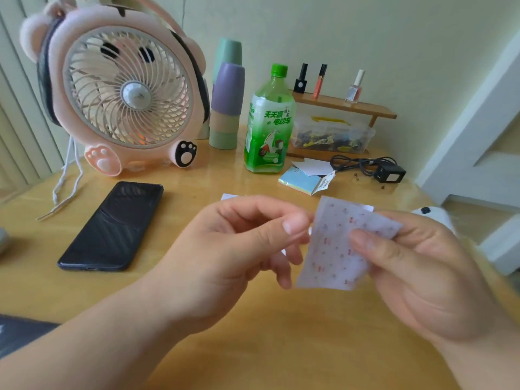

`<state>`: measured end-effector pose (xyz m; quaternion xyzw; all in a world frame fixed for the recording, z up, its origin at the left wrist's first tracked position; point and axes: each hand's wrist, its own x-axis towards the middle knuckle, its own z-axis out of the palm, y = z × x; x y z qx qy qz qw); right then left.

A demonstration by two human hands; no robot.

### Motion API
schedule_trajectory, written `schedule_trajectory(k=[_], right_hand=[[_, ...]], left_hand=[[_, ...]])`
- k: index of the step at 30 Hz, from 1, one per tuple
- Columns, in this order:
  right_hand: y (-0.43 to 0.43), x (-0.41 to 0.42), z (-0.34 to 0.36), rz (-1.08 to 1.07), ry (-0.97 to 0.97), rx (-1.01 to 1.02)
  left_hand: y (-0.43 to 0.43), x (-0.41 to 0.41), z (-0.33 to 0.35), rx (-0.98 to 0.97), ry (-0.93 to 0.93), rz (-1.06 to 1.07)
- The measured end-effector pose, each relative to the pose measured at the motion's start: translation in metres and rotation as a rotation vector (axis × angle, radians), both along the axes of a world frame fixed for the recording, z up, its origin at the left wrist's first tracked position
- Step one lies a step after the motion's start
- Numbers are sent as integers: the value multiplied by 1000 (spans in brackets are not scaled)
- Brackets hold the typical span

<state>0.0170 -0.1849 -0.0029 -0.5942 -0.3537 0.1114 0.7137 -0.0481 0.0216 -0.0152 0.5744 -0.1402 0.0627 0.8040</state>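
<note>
Far left edge: a dark flat item (17, 330) is cut off, can't ID. The phone (112, 226) lies face up on the table (253, 347), in full view. A white paper slip (229, 196) is mostly hidden behind the left hand (239, 243).

The sticker sheet (337, 246) is held in the air above the table, right of centre, between both hands. Print is small red/grey motifs, too blurred to read. Long axis is near vertical with the top leaning slightly right, printed face toward the camera. The upper right corner bends back over the right fingers.

Left hand: palm turned inward, thumb and forefinger pinched at the sheet's left edge, other fingers curled under. Exact contact is blurred.

Right hand (416, 266): grips the sheet, thumb (365, 242) flat on the front, fingers behind it and out of sight. A white object with a black dot (433, 216) is partly hidden behind this hand.
</note>
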Motion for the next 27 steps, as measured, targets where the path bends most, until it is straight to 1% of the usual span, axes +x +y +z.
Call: schedule_trajectory(k=[5,8,14,17,21,27], right_hand=[[2,-3,-4,-1,69,-50],[1,-1,-6,-40,76,-97],[0,-4,-4,-57,100,-114],[0,-4,-3,-132,78,-160],[4,-4,-4,-222,-3,-272],[11,-5,-11,-253,-79,-370]], left_hand=[[0,0,-2,20,18,8],[0,1,-2,19,22,-3],[-3,2,-3,-2,47,0],[-4,2,-3,66,83,95],[-8,0,-3,187,135,238],[-18,-3,1,335,169,359]])
